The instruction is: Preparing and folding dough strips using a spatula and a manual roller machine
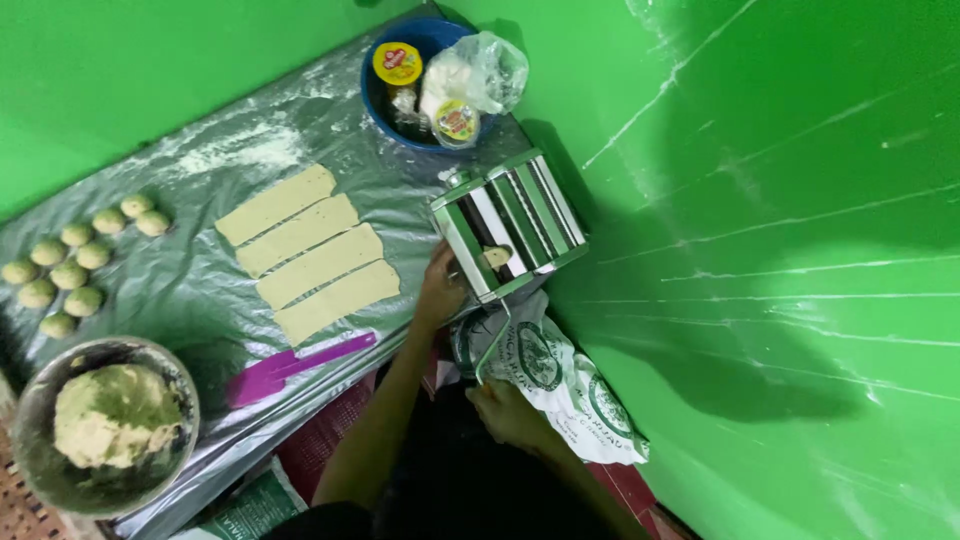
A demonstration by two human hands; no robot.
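My left hand (442,288) rests against the front of a shiny metal pasta roller (508,222) that stands at the table's edge, where a pale piece of dough (497,257) shows in the rollers. Lower down, beside the roller's side, my right hand (508,412) is closed; I cannot tell what it grips. A white printed plastic bag (570,385) hangs under the machine. Several flat dough strips (310,252) lie side by side on the floured plastic sheet (200,290) left of the roller.
A blue bowl (382,95) with small tubs and a plastic bag sits behind the roller. Several small greenish dough balls (75,270) lie at left, a metal bowl of greenish filling (108,420) at front left, a purple scraper (300,363) near the edge. Green walls surround.
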